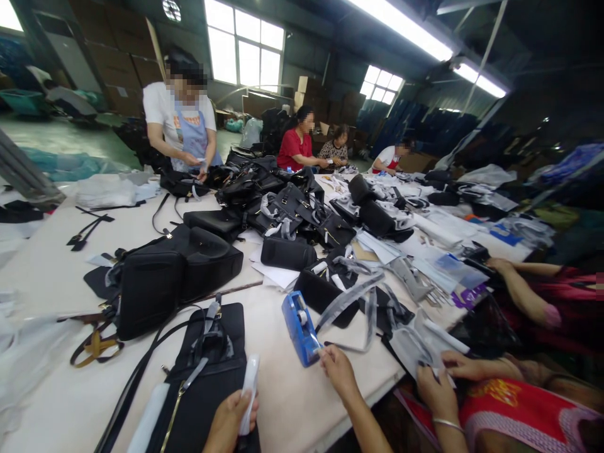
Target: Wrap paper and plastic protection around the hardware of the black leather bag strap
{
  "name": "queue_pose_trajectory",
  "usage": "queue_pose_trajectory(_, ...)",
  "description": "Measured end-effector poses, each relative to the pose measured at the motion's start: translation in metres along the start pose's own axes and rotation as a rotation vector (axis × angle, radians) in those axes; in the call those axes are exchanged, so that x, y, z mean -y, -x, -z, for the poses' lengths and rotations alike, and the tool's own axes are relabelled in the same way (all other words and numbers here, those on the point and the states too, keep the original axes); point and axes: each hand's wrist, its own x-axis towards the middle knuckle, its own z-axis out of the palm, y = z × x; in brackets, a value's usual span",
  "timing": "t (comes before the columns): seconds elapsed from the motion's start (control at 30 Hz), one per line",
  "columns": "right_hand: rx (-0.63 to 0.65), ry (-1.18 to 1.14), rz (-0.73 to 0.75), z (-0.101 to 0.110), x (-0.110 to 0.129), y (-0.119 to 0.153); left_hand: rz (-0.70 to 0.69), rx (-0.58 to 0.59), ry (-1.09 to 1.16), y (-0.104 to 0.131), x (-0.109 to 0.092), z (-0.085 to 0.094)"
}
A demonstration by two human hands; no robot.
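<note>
My left hand (231,420) is closed around a white wrapped strip (250,393) over the lower right side of a black bag (207,371). That bag lies flat, with a gold zipper, thin black straps and wrapped handles. A blue tape dispenser (300,328) stands on the table right of the bag. My right hand (337,368) is at the dispenser's front end, fingertips pinched; what lies between them is too small to make out. Another white roll (148,418) rests along the bag's left side.
Black bags (151,289) are heaped across the table (42,251). A co-worker's hands (441,384) hold grey wrapped material close on my right. Other people work farther back. A brown strap loop (97,347) lies at left.
</note>
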Motion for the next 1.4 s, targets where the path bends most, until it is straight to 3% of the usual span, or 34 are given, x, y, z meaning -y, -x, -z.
queue_pose_trajectory(0.17, 0.001, -0.015, -0.103, -0.012, -0.015, -0.002, 0.002, 0.019, -0.028, 0.001, -0.003, -0.001)
queue_pose_trajectory(0.37, -0.066, 0.134, -0.060, -0.004, -0.017, 0.015, -0.026, 0.041, -0.026, 0.001, -0.001, 0.003)
queue_pose_trajectory(0.47, 0.014, 0.122, 0.044, -0.014, 0.007, 0.032, -0.027, 0.052, -0.023, 0.000, 0.001, 0.003)
queue_pose_trajectory(0.67, 0.504, -0.234, 0.254, -0.066, 0.090, 0.062, -0.064, 0.050, -0.062, -0.001, 0.003, 0.001)
queue_pose_trajectory(0.77, 0.549, -0.165, 0.366, -0.078, 0.107, 0.065, -0.081, 0.085, -0.081, -0.001, 0.003, 0.003)
queue_pose_trajectory(1.07, 0.533, 0.162, 0.507, -0.080, 0.102, 0.062, -0.078, 0.145, -0.080, -0.001, 0.006, 0.009)
queue_pose_trajectory(1.2, 0.520, 0.257, 0.460, -0.082, 0.101, 0.058, -0.073, 0.192, -0.073, -0.002, 0.010, 0.016)
queue_pose_trajectory(1.4, 0.541, 0.107, 0.354, -0.090, 0.091, 0.051, -0.073, 0.167, -0.076, -0.002, 0.005, 0.014)
